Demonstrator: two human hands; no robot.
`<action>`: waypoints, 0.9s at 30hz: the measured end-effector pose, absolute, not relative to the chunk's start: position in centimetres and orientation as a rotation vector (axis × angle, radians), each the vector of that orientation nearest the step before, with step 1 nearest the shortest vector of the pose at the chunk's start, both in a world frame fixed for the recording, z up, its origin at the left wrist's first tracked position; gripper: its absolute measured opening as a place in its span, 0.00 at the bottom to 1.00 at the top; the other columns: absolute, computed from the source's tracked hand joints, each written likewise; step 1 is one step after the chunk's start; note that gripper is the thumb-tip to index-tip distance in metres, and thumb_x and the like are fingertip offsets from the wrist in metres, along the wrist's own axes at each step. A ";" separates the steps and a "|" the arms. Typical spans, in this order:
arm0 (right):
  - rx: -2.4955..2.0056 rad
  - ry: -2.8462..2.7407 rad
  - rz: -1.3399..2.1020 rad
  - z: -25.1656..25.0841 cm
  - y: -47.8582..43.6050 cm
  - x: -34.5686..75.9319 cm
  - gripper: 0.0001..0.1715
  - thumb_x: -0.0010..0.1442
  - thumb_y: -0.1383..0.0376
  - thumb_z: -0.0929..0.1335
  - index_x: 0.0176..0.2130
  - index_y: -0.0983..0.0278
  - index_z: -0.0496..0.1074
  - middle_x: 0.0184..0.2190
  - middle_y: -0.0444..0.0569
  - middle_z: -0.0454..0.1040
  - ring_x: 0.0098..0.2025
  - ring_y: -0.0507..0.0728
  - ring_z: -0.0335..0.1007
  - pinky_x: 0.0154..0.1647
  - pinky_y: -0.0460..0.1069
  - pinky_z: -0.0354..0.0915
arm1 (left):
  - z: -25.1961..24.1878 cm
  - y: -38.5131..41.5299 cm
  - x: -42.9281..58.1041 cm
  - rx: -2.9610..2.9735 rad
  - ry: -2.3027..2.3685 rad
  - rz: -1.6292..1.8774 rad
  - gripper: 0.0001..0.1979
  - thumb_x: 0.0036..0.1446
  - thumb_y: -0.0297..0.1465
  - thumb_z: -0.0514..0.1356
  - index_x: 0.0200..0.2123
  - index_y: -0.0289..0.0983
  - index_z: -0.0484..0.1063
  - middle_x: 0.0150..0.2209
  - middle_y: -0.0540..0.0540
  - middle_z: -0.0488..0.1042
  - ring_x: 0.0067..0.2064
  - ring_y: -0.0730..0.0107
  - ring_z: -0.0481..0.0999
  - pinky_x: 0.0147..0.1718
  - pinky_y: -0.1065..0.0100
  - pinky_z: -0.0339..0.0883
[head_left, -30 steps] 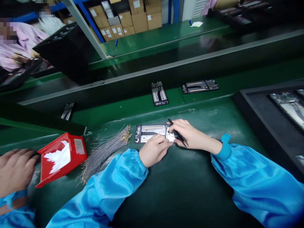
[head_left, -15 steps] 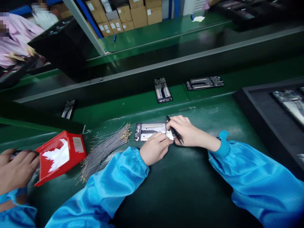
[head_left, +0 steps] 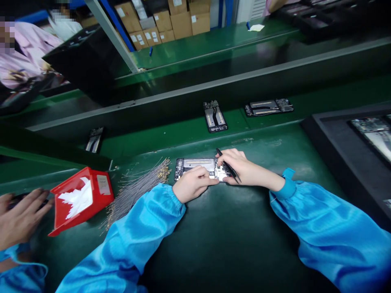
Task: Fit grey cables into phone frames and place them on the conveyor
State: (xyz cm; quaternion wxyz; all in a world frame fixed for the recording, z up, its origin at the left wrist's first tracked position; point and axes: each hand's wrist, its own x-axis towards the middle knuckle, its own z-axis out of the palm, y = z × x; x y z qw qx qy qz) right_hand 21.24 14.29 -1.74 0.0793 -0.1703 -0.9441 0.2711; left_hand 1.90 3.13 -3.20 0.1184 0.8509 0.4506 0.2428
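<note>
An opened phone frame (head_left: 199, 163) lies flat on the green bench, its circuit board end to the right. My left hand (head_left: 194, 183) grips its near edge, with the index finger stretched along it to the board and the other fingers curled. Black tweezers (head_left: 230, 167) slant across my right hand (head_left: 242, 165), held in its fingers. Thumb and fingertips of that hand touch the board end of the phone; part of this end is hidden under them. Left of the phone lies a bundle of thin grey cables (head_left: 137, 191) with gold-coloured tips.
A red bin (head_left: 105, 199) with white strips stands at left, beside a co-worker's hand (head_left: 21, 219). Other opened phones lie on the strip behind, including one upright (head_left: 215, 118) and one sideways (head_left: 269, 107). A black tray (head_left: 324, 146) holding phones is at right.
My left hand has slid a little left along the phone, its index finger now straighter. The right hand stays at the board end with the tweezers. Phones on the back strip shifted slightly right.
</note>
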 end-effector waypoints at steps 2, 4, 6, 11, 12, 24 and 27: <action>-0.519 -2.833 0.792 -1.7 14.2 21.1 0.17 0.49 0.63 0.66 0.40 0.61 0.60 0.44 0.52 0.61 0.46 0.62 0.53 0.43 0.55 0.52 | -3.2 3.1 2.0 2.486 1.320 0.739 0.13 0.60 0.27 0.49 0.41 0.39 0.72 0.28 0.49 0.64 0.32 0.74 0.63 0.33 0.73 0.61; -0.528 -2.842 0.771 -1.7 14.2 21.0 0.17 0.49 0.63 0.66 0.40 0.61 0.60 0.44 0.52 0.61 0.46 0.62 0.53 0.43 0.55 0.52 | -3.1 3.1 2.0 2.484 1.325 0.761 0.13 0.60 0.27 0.49 0.41 0.39 0.72 0.28 0.49 0.64 0.31 0.75 0.63 0.33 0.73 0.61; -0.537 -2.851 0.754 -1.6 14.1 20.9 0.17 0.49 0.63 0.66 0.40 0.61 0.59 0.44 0.52 0.61 0.45 0.62 0.53 0.43 0.55 0.52 | -3.1 3.1 2.0 2.485 1.328 0.769 0.13 0.60 0.28 0.49 0.40 0.39 0.72 0.29 0.48 0.64 0.32 0.74 0.63 0.33 0.73 0.62; -0.559 -2.859 0.742 -1.3 13.9 20.6 0.17 0.47 0.66 0.65 0.39 0.61 0.59 0.42 0.51 0.61 0.44 0.61 0.53 0.42 0.54 0.52 | -3.1 3.2 1.9 2.516 1.309 0.784 0.12 0.59 0.27 0.49 0.39 0.38 0.73 0.28 0.48 0.65 0.32 0.74 0.63 0.33 0.72 0.62; -0.566 -2.860 0.743 -1.2 13.9 20.5 0.17 0.47 0.67 0.65 0.39 0.61 0.59 0.42 0.51 0.61 0.43 0.60 0.53 0.41 0.53 0.52 | -3.1 3.2 1.9 2.522 1.308 0.789 0.12 0.59 0.27 0.49 0.39 0.38 0.73 0.28 0.48 0.65 0.31 0.74 0.63 0.33 0.72 0.62; -0.609 -2.884 0.703 -0.7 13.6 20.1 0.18 0.45 0.67 0.64 0.39 0.61 0.59 0.40 0.51 0.60 0.42 0.60 0.53 0.39 0.52 0.51 | -3.2 3.2 1.8 2.559 1.288 0.784 0.12 0.59 0.27 0.49 0.38 0.38 0.72 0.29 0.47 0.66 0.32 0.73 0.63 0.33 0.71 0.63; -0.604 -2.876 0.719 -0.7 13.7 20.2 0.18 0.45 0.67 0.64 0.39 0.61 0.59 0.40 0.51 0.60 0.42 0.60 0.53 0.40 0.52 0.51 | -3.2 3.2 1.7 2.563 1.282 0.762 0.12 0.59 0.27 0.49 0.38 0.37 0.72 0.29 0.47 0.67 0.32 0.72 0.64 0.34 0.71 0.63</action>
